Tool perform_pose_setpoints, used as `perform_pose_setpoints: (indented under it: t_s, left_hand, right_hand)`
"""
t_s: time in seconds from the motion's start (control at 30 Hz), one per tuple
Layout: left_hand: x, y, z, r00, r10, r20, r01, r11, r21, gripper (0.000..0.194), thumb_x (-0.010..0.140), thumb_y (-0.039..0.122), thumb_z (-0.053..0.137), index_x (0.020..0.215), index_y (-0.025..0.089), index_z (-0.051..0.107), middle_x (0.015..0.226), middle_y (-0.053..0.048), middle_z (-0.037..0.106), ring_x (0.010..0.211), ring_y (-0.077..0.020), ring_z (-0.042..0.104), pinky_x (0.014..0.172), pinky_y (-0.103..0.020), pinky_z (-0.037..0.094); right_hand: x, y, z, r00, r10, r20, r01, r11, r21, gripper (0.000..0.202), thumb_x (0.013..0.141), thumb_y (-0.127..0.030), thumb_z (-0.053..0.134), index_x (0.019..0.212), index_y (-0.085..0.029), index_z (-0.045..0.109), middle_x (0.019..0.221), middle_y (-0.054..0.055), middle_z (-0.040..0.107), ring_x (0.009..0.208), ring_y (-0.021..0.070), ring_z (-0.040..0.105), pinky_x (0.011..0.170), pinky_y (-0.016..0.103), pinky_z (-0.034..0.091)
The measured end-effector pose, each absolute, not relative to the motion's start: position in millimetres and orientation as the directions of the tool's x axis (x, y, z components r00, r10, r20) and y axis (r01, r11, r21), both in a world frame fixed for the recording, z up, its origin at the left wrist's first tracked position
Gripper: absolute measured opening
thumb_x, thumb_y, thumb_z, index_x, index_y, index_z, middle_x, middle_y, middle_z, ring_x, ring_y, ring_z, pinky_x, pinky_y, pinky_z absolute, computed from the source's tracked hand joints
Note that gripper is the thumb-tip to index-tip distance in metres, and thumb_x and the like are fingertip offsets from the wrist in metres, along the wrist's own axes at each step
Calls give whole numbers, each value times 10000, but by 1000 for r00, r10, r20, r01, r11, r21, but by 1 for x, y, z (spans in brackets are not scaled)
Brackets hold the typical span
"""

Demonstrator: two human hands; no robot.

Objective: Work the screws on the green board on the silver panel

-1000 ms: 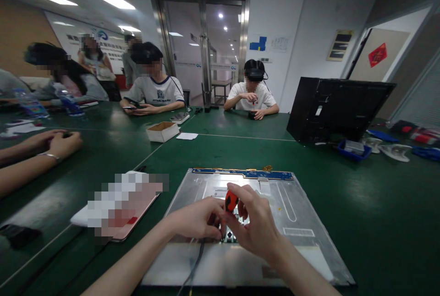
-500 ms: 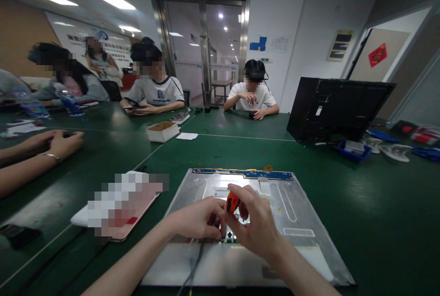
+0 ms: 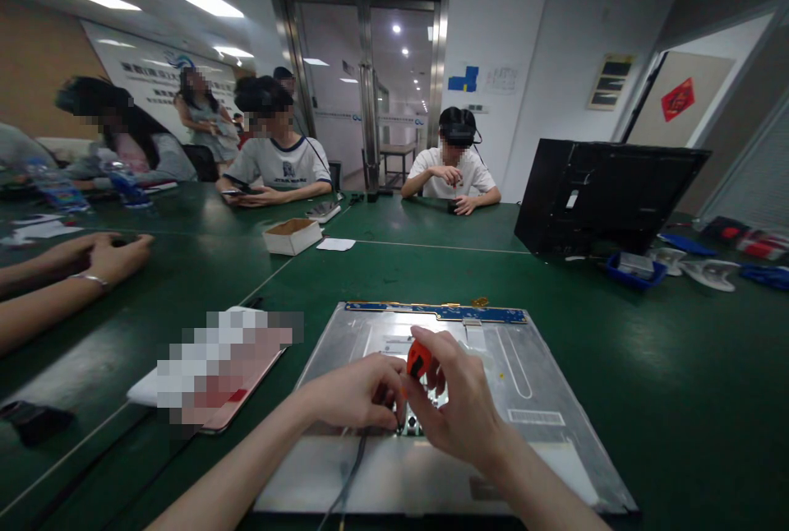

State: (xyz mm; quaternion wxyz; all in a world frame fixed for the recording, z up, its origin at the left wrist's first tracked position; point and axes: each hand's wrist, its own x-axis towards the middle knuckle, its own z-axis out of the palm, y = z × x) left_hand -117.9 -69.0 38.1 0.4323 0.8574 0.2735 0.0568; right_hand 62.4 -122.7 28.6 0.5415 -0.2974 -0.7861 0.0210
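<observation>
A flat metal display panel (image 3: 542,399) lies face down on the table, a blue circuit strip (image 3: 431,312) along its far edge. My right hand (image 3: 462,399) is closed round a screwdriver (image 3: 418,358) with an orange-red and black handle, tilted above the panel's middle. Beside it, my left hand (image 3: 363,391) has its fingers curled together close to the screwdriver's lower end; what they pinch is hidden. Under both hands a small green circuit board (image 3: 412,426) shows in part. A dark cable (image 3: 352,473) runs from below my left hand towards the near edge.
Left of the panel lies a pink-edged, partly blurred flat object (image 3: 228,408). A white open box (image 3: 292,237) stands farther back. At the right are a black monitor (image 3: 610,194) and a blue tray (image 3: 634,272). Another person's hands (image 3: 117,258) rest at the left; co-workers sit across the table.
My hands and the screwdriver stay almost in place, the handle tilted slightly differently. In the background, a standing person has shifted right and another person shows behind a seated co-worker.
</observation>
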Motion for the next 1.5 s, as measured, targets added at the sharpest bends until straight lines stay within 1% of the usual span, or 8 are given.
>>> perform_pose_setpoints:
  t_s: [0.2, 0.3, 0.47, 0.77, 0.87, 1.07, 1.33, 1.5]
  left_hand:
    - [-117, -72, 43, 825, 539, -170, 453, -452, 768, 99, 655, 128, 653, 751, 152, 664, 914, -8, 584, 655, -118, 515, 559, -214, 418]
    - [-117, -72, 43, 824, 538, -176, 455, -445, 771, 91, 666, 130, 660, 755, 150, 659, 905, -8, 573, 650, -116, 516, 550, -212, 416]
    - [-117, -71, 42, 844, 517, -145, 423, -473, 773, 48, 671, 106, 662, 660, 150, 650, 815, -2, 571, 652, -120, 492, 566, -220, 412]
    - [-119, -70, 40, 828, 537, -161, 445, -455, 771, 83, 657, 118, 670, 735, 146, 661, 912, -15, 586, 696, -135, 520, 619, -243, 439]
    - [-118, -71, 40, 820, 542, -183, 465, -447, 764, 106, 658, 106, 661, 755, 147, 655, 921, -15, 580, 698, -136, 519, 606, -239, 435]
    - [-117, -71, 41, 845, 516, -143, 435, -505, 746, 44, 670, 110, 673, 663, 146, 648, 788, 3, 563, 648, -123, 490, 561, -220, 397]
    - [-118, -70, 41, 831, 533, -160, 438, -449, 779, 121, 645, 97, 661, 755, 148, 662, 942, -10, 580, 677, -121, 499, 593, -226, 421]
    - [-117, -71, 42, 836, 530, -143, 422, -453, 786, 104, 655, 99, 664, 741, 150, 637, 890, 4, 568, 666, -115, 496, 561, -211, 398]
  right_hand:
    - [62, -123, 31, -237, 480, 845, 473, 816, -331, 421, 925, -261, 512, 1329, -244, 392, 808, 10, 576, 572, 138, 517, 467, 260, 415]
    - [63, -125, 32, -257, 501, 826, 410, 831, -377, 500, 900, -216, 510, 1376, -233, 358, 878, 40, 598, 631, 153, 548, 485, 267, 436]
    - [64, -126, 29, -280, 515, 811, 371, 837, -403, 636, 844, -152, 487, 1446, -205, 286, 958, 70, 614, 673, 165, 573, 497, 280, 461]
    - [62, -123, 31, -221, 481, 849, 459, 819, -344, 426, 909, -232, 528, 1316, -229, 401, 823, 24, 571, 586, 145, 512, 479, 270, 413]
    - [62, -124, 31, -241, 488, 839, 442, 825, -353, 448, 912, -246, 529, 1339, -224, 395, 857, 37, 587, 589, 139, 518, 473, 262, 413]
    - [64, -126, 31, -286, 516, 807, 370, 837, -404, 594, 866, -137, 489, 1429, -190, 307, 971, 77, 627, 663, 156, 564, 497, 273, 437]
    - [61, -124, 30, -221, 485, 846, 450, 820, -353, 429, 907, -234, 534, 1316, -234, 405, 817, 17, 567, 590, 144, 509, 484, 264, 409]
    - [63, -125, 33, -260, 499, 827, 398, 835, -378, 502, 889, -197, 531, 1365, -207, 370, 885, 48, 599, 628, 148, 538, 490, 265, 426]
